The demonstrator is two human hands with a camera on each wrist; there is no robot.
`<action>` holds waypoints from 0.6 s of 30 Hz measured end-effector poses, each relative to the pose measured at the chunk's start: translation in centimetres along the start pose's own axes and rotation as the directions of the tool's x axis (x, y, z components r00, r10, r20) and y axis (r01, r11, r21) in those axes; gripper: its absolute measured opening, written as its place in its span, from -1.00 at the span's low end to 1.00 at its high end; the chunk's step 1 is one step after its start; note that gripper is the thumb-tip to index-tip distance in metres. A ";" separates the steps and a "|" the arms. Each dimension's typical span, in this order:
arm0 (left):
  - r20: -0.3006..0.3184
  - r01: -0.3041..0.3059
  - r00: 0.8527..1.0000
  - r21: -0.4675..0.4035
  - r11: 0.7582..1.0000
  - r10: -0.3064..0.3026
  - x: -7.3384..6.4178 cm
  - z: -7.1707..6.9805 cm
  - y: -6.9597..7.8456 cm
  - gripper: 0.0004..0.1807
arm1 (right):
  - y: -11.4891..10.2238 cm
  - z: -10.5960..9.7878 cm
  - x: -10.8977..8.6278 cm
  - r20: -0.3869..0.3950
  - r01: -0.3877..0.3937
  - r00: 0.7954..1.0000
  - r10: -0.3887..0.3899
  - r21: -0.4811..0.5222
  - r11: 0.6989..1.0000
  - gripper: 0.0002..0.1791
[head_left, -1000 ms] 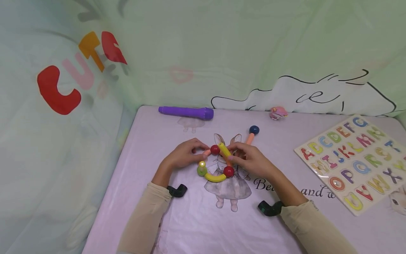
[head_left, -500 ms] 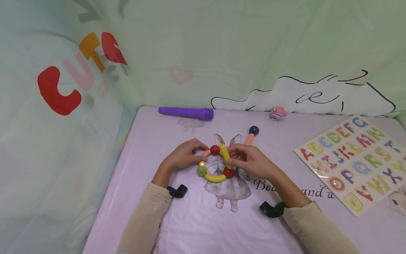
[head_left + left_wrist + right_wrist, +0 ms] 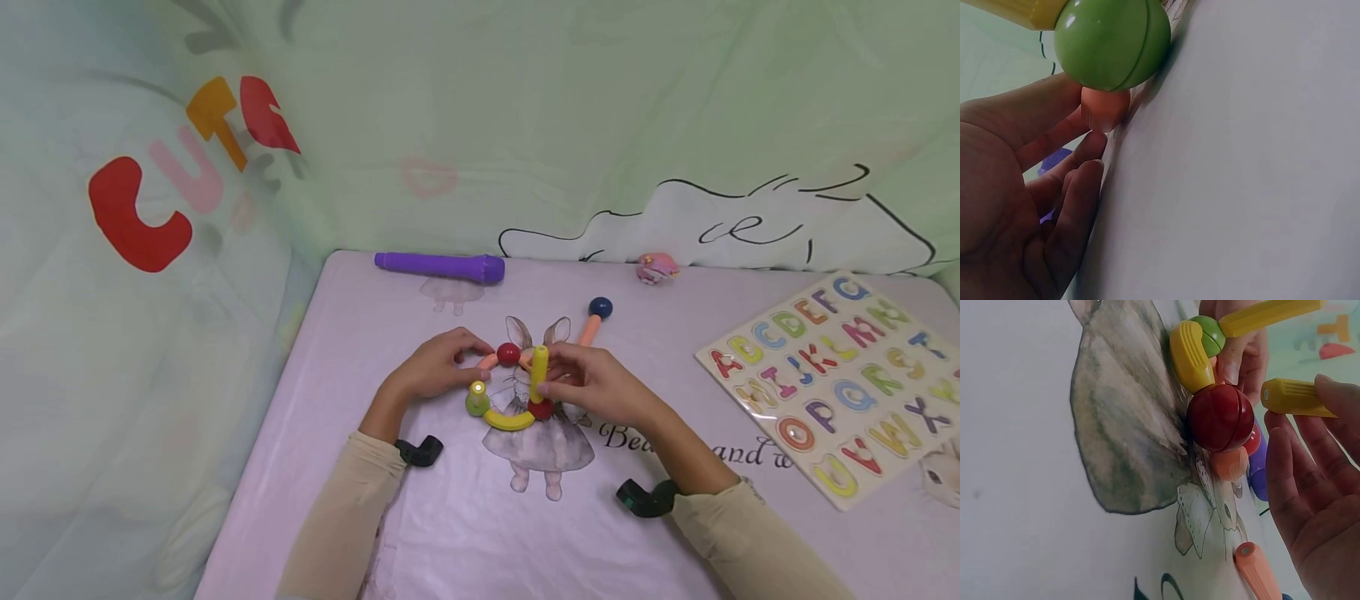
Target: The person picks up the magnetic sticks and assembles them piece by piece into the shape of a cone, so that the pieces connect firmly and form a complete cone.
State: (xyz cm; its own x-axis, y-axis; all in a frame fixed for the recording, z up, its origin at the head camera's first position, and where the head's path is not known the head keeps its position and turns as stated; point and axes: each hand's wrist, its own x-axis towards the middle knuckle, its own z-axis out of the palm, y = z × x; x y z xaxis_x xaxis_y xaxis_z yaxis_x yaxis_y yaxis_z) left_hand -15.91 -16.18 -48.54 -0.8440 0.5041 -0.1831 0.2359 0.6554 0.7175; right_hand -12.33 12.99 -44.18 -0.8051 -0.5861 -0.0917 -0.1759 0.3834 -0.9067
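Observation:
A ring of magnetic balls and rods lies on the table, seen in the head view. My left hand (image 3: pixel 442 362) pinches its orange rod (image 3: pixel 487 362) between thumb and fingers, beside the far red ball (image 3: pixel 508 354). A green ball (image 3: pixel 1107 40) with a yellow rod (image 3: pixel 478 389) standing on it is at the near left. From it a curved yellow rod (image 3: pixel 509 421) runs to the near red ball (image 3: pixel 1217 419). My right hand (image 3: pixel 600 379) pinches another yellow magnetic rod (image 3: pixel 1297 397), nearly upright over that red ball; in the right wrist view a gap separates them.
An orange rod (image 3: pixel 590 330) with a blue ball (image 3: pixel 601 308) lies behind the right hand. At the back are a purple toy microphone (image 3: pixel 440 266) and a small pink toy (image 3: pixel 657 267). A wooden alphabet puzzle board (image 3: pixel 723 392) lies at the right.
My right hand has tipped its yellow rod from slanted to nearly upright and brought its lower end nearer, over the near red ball. The left hand and the ring have stayed put.

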 end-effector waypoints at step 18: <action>-0.003 -0.006 1.000 -0.011 1.000 0.006 -0.1 -0.2 0.3 -0.56 | 0.0 0.0 -0.4 -0.011 0.019 1.000 -0.020 -0.055 0.998 -0.69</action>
State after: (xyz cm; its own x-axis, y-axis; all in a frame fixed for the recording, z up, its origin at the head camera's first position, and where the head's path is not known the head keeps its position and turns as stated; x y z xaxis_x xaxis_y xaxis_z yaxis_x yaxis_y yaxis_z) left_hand -15.82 -16.17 -48.18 -0.8438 0.5068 -0.1766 0.2362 0.6462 0.7257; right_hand -12.01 13.24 -44.14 -0.8076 -0.5856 -0.0694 -0.2220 0.4109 -0.8842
